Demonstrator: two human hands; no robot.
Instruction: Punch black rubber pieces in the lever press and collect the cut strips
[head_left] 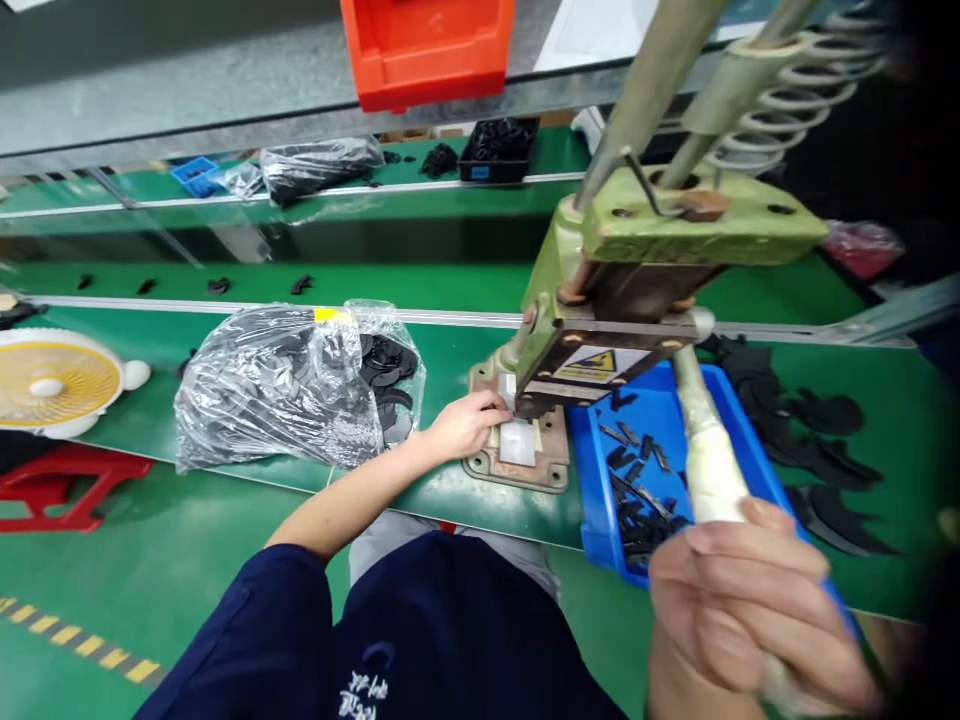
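My right hand [757, 600] is wrapped round the pale, tape-covered lever handle [709, 450] of a green hand press [675, 235]. At the press base [555, 455], my left hand [469, 425] has its fingers pinched together beside the metal plate [517, 443], just under the press head [577, 365]. What those fingertips hold is too small and partly hidden to make out. Right of the base stands a blue bin [592, 500] with small black parts [637, 500] in it. A clear plastic bag [285, 390] full of dark curved pieces lies left of my left hand.
Dark curved pieces [825, 440] lie loose on the green bench right of the bin. A yellow-and-white fan [52, 385] stands at the left. Several small black parts [217, 286] sit on the green strip behind. An orange-red bin [431, 60] rests on the shelf above.
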